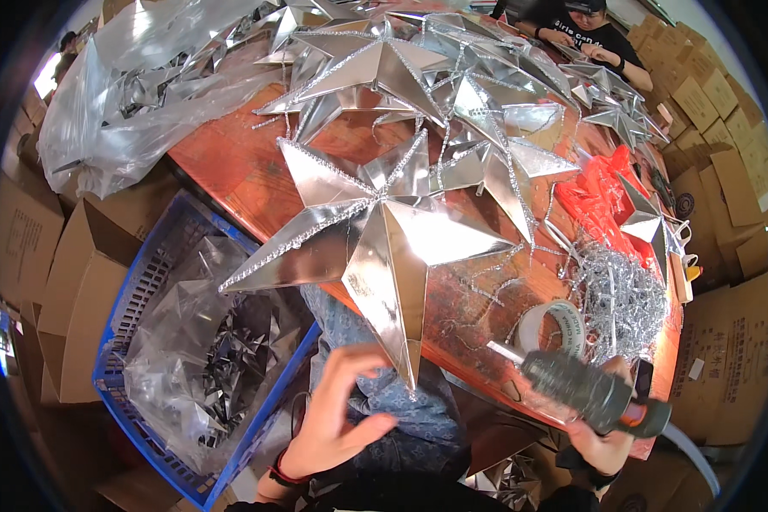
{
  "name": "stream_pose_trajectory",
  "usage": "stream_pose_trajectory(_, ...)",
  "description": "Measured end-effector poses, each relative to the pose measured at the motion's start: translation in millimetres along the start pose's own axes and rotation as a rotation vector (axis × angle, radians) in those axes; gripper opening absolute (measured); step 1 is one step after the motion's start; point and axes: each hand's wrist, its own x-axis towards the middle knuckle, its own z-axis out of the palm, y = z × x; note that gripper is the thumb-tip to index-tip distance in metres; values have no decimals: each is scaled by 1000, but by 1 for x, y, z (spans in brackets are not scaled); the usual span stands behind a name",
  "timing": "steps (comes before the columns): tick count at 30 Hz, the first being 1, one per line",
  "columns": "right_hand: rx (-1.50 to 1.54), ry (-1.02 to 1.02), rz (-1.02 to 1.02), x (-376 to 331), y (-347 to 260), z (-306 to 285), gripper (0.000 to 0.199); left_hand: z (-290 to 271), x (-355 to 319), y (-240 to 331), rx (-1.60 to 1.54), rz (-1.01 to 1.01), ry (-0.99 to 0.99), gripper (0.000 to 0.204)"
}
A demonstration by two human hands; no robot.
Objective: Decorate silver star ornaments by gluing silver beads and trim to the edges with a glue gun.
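Observation:
A large shiny silver star [388, 247] lies at the table's near edge. Strands of silver tinsel trim [303, 235] run along some of its ridges, while its lower point, bare of trim, juts past the edge. My left hand [337, 418] is just below that point, fingers apart and holding nothing. At the right, my right hand [602, 448] grips a dark green hot glue gun [580, 388], its pale nozzle aimed left toward the star. A translucent glue stick [695, 461] sticks out of its back. Beside the gun sits a roll of tape [555, 328].
More silver stars [380, 64] pile up at the back. A tinsel heap [619, 299] and a red plastic bag [602, 200] lie right. A blue basket [124, 320] stands left, below a clear plastic bag [98, 128]. Across the table, a person [584, 38] handles stars; cardboard boxes [725, 358] surround.

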Motion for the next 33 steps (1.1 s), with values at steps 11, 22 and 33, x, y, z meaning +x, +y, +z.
stream_pose_trajectory(11,-173,-84,-211,11,17,25,30,19,-3,-5,-20,3,-176,7)
stream_pose_trajectory(22,-28,-220,-111,16,17,21,39,20,-8,-2,-130,-85,-150,11)
stream_pose_trajectory(33,-127,-187,-62,12,20,21,41,17,-8,-3,-158,-64,-176,9)
